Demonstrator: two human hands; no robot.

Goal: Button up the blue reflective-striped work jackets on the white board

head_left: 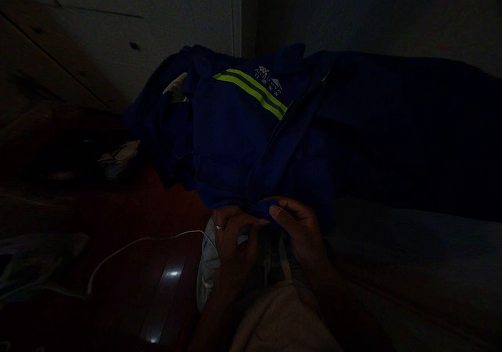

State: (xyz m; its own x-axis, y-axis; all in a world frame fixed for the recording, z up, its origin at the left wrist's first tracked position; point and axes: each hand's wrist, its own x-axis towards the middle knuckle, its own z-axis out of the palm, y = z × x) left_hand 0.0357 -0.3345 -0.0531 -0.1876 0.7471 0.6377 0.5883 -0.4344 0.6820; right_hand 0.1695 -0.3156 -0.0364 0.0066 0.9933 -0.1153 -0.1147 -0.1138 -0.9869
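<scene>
A dark blue work jacket (243, 132) with yellow-green reflective stripes and a white chest logo lies spread across a bed in a very dim room. Both hands meet at its lower hem near the zipper edge. My left hand (233, 237), with a ring on one finger, has its fingers curled and pinching the hem. My right hand (300, 226) is closed on a small fold of the blue fabric right beside it. The fingertips of the two hands nearly touch.
A white cable (133, 245) runs over a dark red wooden surface (168, 284) at lower left. A pale cloth (206, 265) hangs at the bed's edge. Crumpled light items (117, 158) lie at left. A wooden door or cabinet (98, 33) stands behind.
</scene>
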